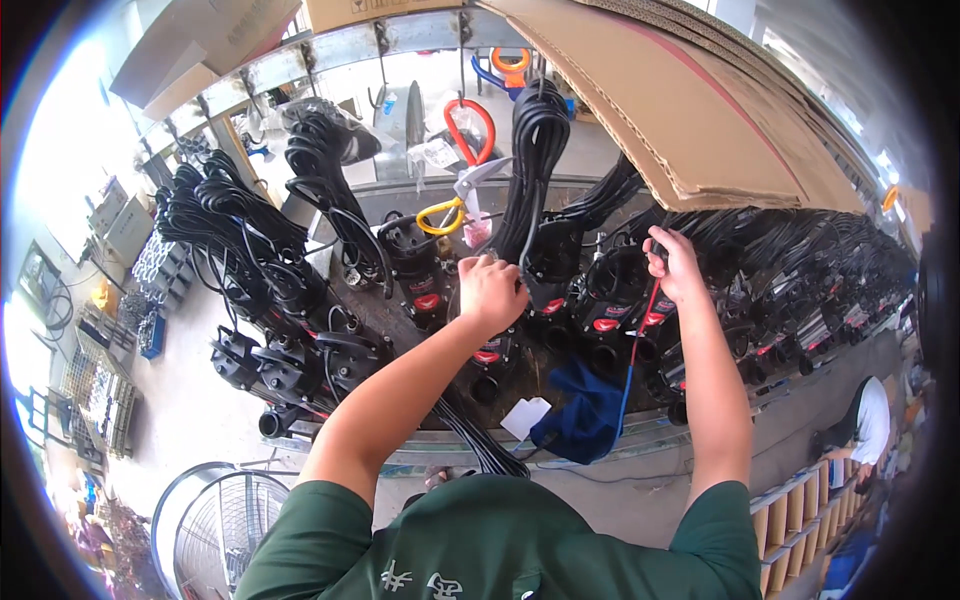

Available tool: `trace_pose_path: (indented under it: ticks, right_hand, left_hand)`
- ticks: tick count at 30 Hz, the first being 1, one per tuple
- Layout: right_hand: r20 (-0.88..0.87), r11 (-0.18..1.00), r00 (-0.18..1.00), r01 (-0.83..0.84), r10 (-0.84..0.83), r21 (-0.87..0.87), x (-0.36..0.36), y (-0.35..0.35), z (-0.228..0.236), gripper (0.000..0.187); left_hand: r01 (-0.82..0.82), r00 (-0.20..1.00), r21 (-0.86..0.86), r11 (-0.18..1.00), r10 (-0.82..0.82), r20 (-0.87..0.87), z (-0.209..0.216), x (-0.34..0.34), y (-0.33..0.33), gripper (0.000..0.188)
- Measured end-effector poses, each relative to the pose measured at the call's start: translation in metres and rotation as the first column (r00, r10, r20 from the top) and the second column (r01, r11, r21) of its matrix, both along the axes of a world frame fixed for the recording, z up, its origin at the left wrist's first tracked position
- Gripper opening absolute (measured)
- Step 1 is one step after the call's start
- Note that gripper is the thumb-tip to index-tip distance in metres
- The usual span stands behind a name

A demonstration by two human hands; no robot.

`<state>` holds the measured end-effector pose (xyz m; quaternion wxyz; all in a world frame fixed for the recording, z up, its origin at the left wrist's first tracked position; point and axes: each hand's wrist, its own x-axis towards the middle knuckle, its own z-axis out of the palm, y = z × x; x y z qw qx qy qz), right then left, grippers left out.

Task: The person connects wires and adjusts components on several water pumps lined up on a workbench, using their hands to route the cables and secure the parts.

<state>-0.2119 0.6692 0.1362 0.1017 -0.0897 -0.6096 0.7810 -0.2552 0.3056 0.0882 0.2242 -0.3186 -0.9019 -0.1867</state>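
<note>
My left hand (490,292) has its fingers bent over the top of a black pump (490,350) with a red label. What its fingertips hold, if anything, is hidden. My right hand (674,262) is raised further right, its fingers closed around a thin red-and-blue cord (637,340) that runs down toward a dark blue cloth (582,410). Behind my left hand, a thick bundle of black cable (540,125) hangs down to another pump (548,270). Scissors (468,182) with red and yellow handles hang beyond it.
More pumps (345,360) with coiled cables crowd the bench at left and right. Cardboard sheets (690,110) overhang the far right. A metal rail with hooks (380,40) spans the back. A fan (215,520) stands at lower left. Another person (868,425) bends at right.
</note>
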Motion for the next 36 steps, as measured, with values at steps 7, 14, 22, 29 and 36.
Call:
trace_pose_path:
  ticks: [7,14,22,29,36]
  right_hand:
    - [-0.118,0.966,0.992,0.017,-0.049,-0.257,0.025,-0.015,-0.012,0.029]
    - [-0.178,0.974,0.983,-0.070,0.031,-0.214,0.026,-0.029,-0.021,0.026]
    - [-0.229,0.997,0.971,0.062,-0.070,-0.040,0.041,-0.021,-0.024,0.033]
    - [-0.280,0.986,0.949,0.164,-0.145,0.045,0.060,-0.052,-0.007,0.034]
    - [-0.326,0.849,0.936,0.277,-0.133,0.449,0.059,-0.039,-0.017,0.026]
  left_hand:
    - [0.373,0.927,0.031,0.927,-0.372,-0.050,-0.008,0.018,-0.033,0.023]
    - [0.307,0.952,-0.128,0.943,-0.306,0.027,0.001,-0.014,-0.005,0.036]
    - [-0.063,0.996,0.066,0.996,0.059,0.063,-0.028,0.014,0.070,0.024]
    - [0.300,0.942,0.394,0.869,-0.335,0.020,-0.028,0.001,0.003,0.029]
    - [-0.261,0.950,0.290,0.921,0.298,-0.090,-0.039,-0.070,-0.114,0.044]
